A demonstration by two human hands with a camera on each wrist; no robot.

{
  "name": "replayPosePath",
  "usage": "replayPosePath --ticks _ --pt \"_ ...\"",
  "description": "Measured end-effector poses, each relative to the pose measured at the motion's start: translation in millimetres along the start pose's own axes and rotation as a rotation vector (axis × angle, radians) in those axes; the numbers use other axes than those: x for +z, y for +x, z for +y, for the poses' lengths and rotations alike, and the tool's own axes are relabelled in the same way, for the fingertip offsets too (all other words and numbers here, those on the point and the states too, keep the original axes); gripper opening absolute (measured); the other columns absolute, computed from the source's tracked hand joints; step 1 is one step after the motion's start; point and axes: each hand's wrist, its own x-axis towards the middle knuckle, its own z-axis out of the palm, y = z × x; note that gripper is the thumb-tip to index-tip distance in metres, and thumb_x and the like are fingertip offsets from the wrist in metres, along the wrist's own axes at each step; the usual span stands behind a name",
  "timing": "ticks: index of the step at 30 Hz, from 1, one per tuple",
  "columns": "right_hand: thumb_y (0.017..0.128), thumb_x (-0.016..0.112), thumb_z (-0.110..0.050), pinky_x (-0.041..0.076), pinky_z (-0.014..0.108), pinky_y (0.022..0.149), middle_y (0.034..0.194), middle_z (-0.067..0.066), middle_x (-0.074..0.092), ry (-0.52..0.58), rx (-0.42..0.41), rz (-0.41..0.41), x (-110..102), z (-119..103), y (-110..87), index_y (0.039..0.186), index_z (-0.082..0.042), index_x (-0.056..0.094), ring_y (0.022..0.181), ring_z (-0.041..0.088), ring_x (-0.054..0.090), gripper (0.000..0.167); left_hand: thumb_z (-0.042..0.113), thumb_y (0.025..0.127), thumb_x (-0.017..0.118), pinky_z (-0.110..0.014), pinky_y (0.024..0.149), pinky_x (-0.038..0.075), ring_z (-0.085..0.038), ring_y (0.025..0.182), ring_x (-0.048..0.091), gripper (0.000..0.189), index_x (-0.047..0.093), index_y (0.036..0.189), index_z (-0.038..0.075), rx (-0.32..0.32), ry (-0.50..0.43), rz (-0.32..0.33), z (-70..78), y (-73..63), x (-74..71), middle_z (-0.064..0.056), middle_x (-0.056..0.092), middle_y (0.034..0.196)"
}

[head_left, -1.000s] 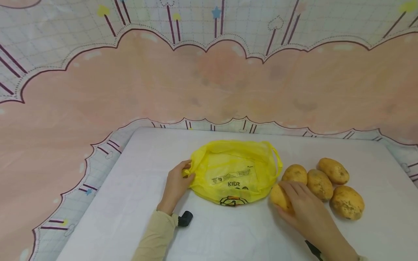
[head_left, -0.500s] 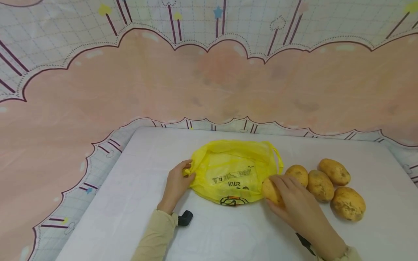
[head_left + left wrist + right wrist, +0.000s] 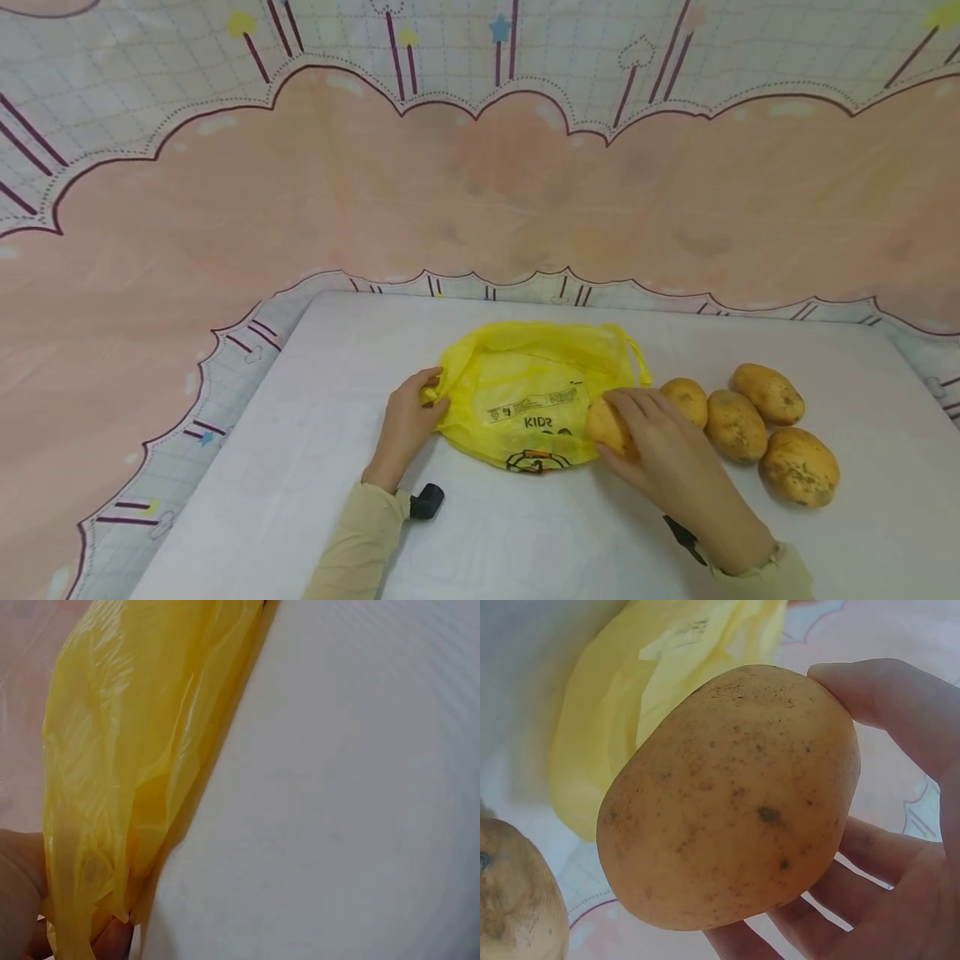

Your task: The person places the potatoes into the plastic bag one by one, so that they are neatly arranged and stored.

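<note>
A yellow plastic bag (image 3: 517,392) printed with "KIDS" lies on the white table, its mouth spread wide. My left hand (image 3: 408,425) pinches the bag's left edge between thumb and fingers; in the left wrist view the gathered yellow plastic (image 3: 127,750) runs up from the fingertips. A potato (image 3: 609,427) is in my right hand (image 3: 667,458), overlapping the right part of the bag. From the right wrist view, thumb and fingers grip this speckled potato (image 3: 735,799) from its sides, with the bag (image 3: 604,727) behind it.
Several potatoes sit in a group right of the bag, among them one at the back (image 3: 767,394) and one at the front (image 3: 800,467). A loop handle (image 3: 637,358) sticks out at the bag's right. Behind the table (image 3: 510,542) hangs a patterned cloth (image 3: 450,200).
My right hand has carried the potato leftward from beside the bag to over its right edge. The left hand keeps its hold on the bag without moving.
</note>
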Motion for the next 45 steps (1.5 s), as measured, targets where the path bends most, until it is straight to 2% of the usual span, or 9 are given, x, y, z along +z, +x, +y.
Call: replayPosePath --ticks 7,14,19,27,34,45 --pt "0.080 0.083 -0.031 0.053 0.048 0.093 0.120 0.013 0.065 -0.006 -0.050 0.012 4.9 -0.7 8.7 0.124 -0.002 0.060 0.112 0.030 0.059 0.058 0.010 0.089 0.071 -0.047 0.101 0.048 -0.034 0.118 0.058 0.048 0.058 0.135 0.003 -0.020 0.003 0.015 1.7 -3.4 -1.2 -0.018 0.065 0.123" --pt "0.080 0.083 -0.029 0.053 0.048 0.094 0.120 0.012 0.064 -0.001 -0.074 -0.002 5.4 -5.4 19.1 0.124 -0.002 0.060 0.114 0.030 0.059 0.056 0.010 0.089 0.071 -0.046 0.098 0.050 -0.034 0.118 0.059 0.049 0.058 0.136 0.003 -0.010 0.000 0.013 3.9 -1.4 -2.9 -0.018 0.065 0.124" --pt "0.080 0.083 -0.029 0.052 0.047 0.095 0.121 0.012 0.064 -0.010 -0.080 -0.019 7.1 -9.4 23.4 0.123 -0.002 0.061 0.115 0.029 0.058 0.055 0.012 0.090 0.071 -0.047 0.101 0.048 -0.034 0.119 0.058 0.049 0.057 0.137 0.004 -0.025 0.002 -0.006 5.7 -0.6 -3.7 -0.018 0.064 0.126" --pt "0.080 0.083 -0.034 0.053 0.046 0.095 0.123 0.011 0.064 -0.002 -0.103 -0.009 12.1 -16.0 33.3 0.124 -0.003 0.061 0.118 0.029 0.058 0.057 0.014 0.091 0.070 -0.046 0.101 0.048 -0.033 0.119 0.057 0.048 0.057 0.137 0.005 -0.026 0.011 -0.009 2.1 0.7 -3.7 -0.018 0.064 0.126" --pt "0.080 0.082 -0.032 0.053 0.044 0.095 0.123 0.009 0.064 0.036 -0.111 -0.013 19.0 -20.3 38.9 0.122 -0.005 0.061 0.116 0.028 0.058 0.054 0.012 0.090 0.071 -0.047 0.101 0.048 -0.034 0.119 0.058 0.049 0.057 0.137 0.004 -0.019 0.010 -0.008 1.6 1.4 -0.6 -0.018 0.064 0.124" --pt "0.081 0.082 -0.027 0.052 0.041 0.098 0.122 0.010 0.064 0.024 -0.161 -0.001 25.1 -25.8 50.9 0.122 -0.003 0.061 0.115 0.028 0.059 0.052 0.012 0.091 0.070 -0.045 0.098 0.051 -0.034 0.118 0.058 0.048 0.057 0.136 0.004 -0.014 0.001 -0.014 3.0 1.6 0.4 -0.018 0.065 0.124"
